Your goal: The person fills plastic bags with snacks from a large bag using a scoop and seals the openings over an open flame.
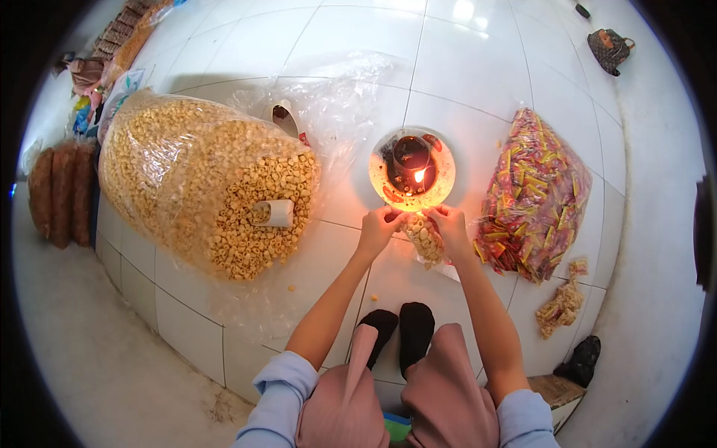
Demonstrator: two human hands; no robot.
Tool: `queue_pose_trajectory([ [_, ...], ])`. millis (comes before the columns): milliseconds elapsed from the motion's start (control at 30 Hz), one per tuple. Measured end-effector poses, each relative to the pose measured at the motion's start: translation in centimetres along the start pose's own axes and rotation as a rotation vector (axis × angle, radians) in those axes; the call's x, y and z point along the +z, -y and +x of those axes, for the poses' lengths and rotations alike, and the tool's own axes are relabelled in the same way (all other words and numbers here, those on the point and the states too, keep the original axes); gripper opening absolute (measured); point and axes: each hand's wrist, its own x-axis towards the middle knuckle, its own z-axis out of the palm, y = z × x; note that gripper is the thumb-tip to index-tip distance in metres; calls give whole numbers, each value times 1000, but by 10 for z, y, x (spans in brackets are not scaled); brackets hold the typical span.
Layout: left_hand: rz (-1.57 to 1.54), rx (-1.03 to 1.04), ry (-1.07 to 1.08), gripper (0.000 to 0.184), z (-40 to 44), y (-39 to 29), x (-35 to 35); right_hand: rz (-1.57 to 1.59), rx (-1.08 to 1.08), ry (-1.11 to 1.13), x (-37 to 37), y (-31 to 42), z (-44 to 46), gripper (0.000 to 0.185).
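A small clear plastic bag of ring-shaped snacks (426, 243) hangs between my two hands, in front of the flame. My left hand (378, 230) pinches the left corner of its top edge, and my right hand (449, 227) pinches the right corner. Just beyond my fingertips, a flame (420, 175) burns by a dark, sooty cup (410, 151) on a round plate (377, 174). To the left, a huge clear bag of snack rings (168, 168) lies with its mouth towards me. A white scoop (275, 213) rests on the rings.
On the right stands a bag of red and yellow sachets (532, 198). Nearer me lie small filled snack bags (560, 308) and a black bundle (580, 361). A second white container (284, 118) sits behind the big bag. Long brown packs (63, 193) are far left; a patterned bag (609, 50) is far right.
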Motion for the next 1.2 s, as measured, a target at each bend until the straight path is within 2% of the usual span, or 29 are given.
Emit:
queue_pose_trajectory([
  [67, 2, -76, 33, 24, 6, -4, -5, -82, -5, 9, -1, 5, 12, 12],
  [133, 28, -63, -10, 22, 11, -5, -5, -247, -2, 43, 0, 7, 24, 10],
  [233, 51, -88, -68, 21, 19, -7, -4, -164, 8, 32, 4, 11, 31, 10],
  [400, 21, -106, -99, 19, 34, 7, 2, -209, -8, 34, 5, 20, 36, 9],
  [467, 5, -95, -179, 14, 34, 6, 5, -241, -15, 41, 3, 19, 39, 9],
  [567, -37, -71, -179, 14, 35, 9, 5, -199, -49, 80, 0, 13, 46, 10],
  [900, -36, -71, -192, 15, 45, 14, 9, -233, 30, 3, 1, 18, 58, 9],
  [967, -116, -65, -200, 16, 45, 11, 11, -220, 35, 17, 0, 17, 60, 10],
  [1200, -110, -65, -206, 15, 53, 14, 16, -143, -24, -10, -7, 7, 72, 11],
])
